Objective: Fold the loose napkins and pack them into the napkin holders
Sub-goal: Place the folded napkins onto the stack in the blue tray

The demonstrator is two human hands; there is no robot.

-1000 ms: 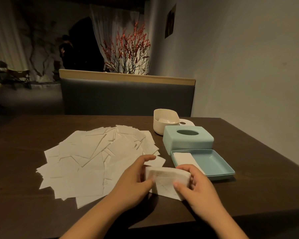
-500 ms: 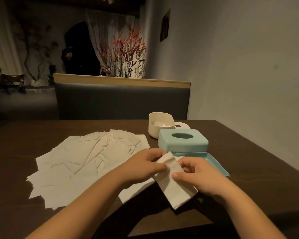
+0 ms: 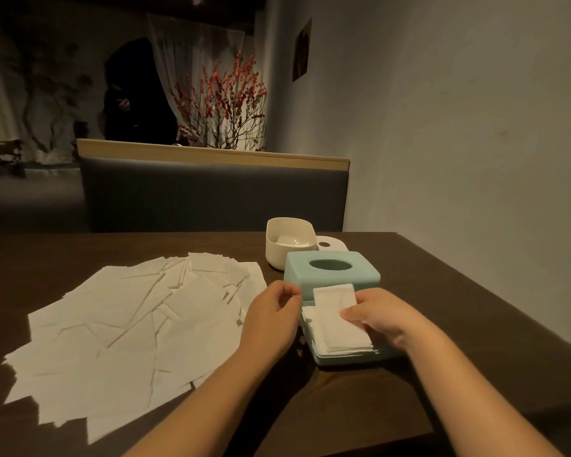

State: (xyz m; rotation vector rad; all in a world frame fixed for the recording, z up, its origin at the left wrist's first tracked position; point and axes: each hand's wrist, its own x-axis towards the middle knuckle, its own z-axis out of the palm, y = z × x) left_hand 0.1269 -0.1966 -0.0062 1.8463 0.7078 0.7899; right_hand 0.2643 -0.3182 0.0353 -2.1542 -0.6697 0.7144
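Several loose white napkins [image 3: 139, 328] lie spread over the left half of the dark table. A teal holder base [image 3: 346, 357] sits at centre right with a stack of folded napkins [image 3: 337, 334] in it. My right hand [image 3: 386, 318] pinches a folded napkin [image 3: 334, 296] that lies on top of that stack, its far end against the teal lid [image 3: 332, 270] with the oval slot. My left hand [image 3: 272, 316] hovers just left of the base, fingers loosely curled, holding nothing.
A cream holder [image 3: 289, 240] with a white lid [image 3: 332, 244] beside it stands behind the teal lid. A grey bench back [image 3: 211, 192] runs along the table's far side. The wall is close on the right. A person stands far behind.
The folded napkin went from between both hands in front of me onto the stack in the teal base. My left hand let go of it and drew back to the left.
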